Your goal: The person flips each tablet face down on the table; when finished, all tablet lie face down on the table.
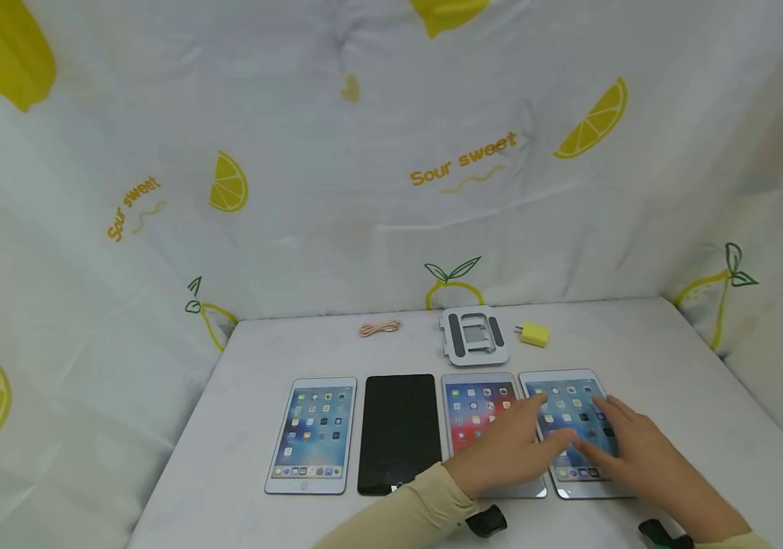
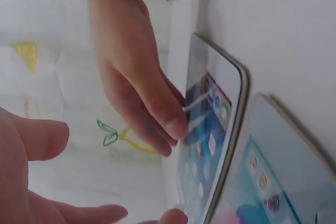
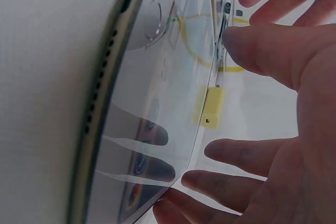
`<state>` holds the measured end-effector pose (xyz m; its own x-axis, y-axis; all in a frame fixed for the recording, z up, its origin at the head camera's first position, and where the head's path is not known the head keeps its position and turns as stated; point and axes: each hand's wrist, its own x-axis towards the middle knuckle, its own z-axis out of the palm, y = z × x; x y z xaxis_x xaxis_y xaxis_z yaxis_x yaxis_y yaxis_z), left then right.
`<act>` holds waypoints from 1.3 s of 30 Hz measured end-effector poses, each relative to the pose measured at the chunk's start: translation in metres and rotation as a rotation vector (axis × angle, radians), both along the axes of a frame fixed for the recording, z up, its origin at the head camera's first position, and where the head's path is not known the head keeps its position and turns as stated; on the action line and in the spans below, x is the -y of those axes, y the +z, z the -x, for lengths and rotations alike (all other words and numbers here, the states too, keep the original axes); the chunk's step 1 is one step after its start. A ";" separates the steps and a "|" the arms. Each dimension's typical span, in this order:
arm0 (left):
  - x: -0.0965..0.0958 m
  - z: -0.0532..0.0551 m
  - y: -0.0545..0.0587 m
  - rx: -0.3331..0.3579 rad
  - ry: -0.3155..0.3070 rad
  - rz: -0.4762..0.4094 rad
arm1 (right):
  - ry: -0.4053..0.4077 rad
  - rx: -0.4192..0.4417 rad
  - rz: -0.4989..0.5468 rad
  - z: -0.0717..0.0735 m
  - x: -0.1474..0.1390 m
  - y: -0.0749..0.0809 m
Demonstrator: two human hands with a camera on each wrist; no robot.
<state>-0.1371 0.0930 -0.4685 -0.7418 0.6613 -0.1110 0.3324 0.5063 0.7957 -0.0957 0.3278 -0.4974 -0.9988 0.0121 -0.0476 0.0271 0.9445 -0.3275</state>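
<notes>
Four tablets lie in a row. Over the rightmost, a white-framed tablet with a lit blue screen [image 1: 569, 408], both hands hover from either side. My left hand [image 1: 511, 450] reaches across the tablet with a red and blue screen [image 1: 463, 404], its thumb and fingers spread and loosely bent. From the right, my right hand [image 1: 641, 457] has its fingers extended near the rightmost tablet's right edge. In the right wrist view, the fingers [image 3: 236, 156] are apart, close to the edge of the glass, which reflects them. Neither hand grips anything.
Left of these lie a tablet with a dark screen [image 1: 398, 435] and a white tablet with a lit screen [image 1: 316, 427]. Behind the row are a coiled cable [image 1: 379, 328], a grey folding stand [image 1: 456, 335] and a yellow charger plug [image 1: 535, 335]. A lemon-print cloth [image 1: 336, 252] hangs behind the table.
</notes>
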 end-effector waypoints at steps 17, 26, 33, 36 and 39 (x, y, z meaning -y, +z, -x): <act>-0.012 -0.005 0.002 0.193 0.118 0.031 | 0.010 -0.014 -0.024 0.000 -0.001 -0.002; -0.016 -0.008 0.003 0.273 0.183 0.022 | 0.000 -0.003 -0.018 0.002 -0.003 -0.003; -0.023 -0.010 0.005 0.287 0.244 0.042 | 0.002 0.000 -0.015 0.002 -0.004 -0.003; -0.025 -0.009 0.004 0.295 0.251 0.040 | 0.000 0.009 -0.006 0.002 -0.005 -0.002; -0.026 -0.009 0.004 0.302 0.248 0.030 | -0.009 0.016 0.004 0.003 -0.006 -0.002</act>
<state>-0.1284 0.1187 -0.4645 -0.8099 0.4589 -0.3654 -0.0504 0.5661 0.8228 -0.0982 0.3339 -0.4994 -0.9978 0.0207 -0.0637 0.0407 0.9430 -0.3304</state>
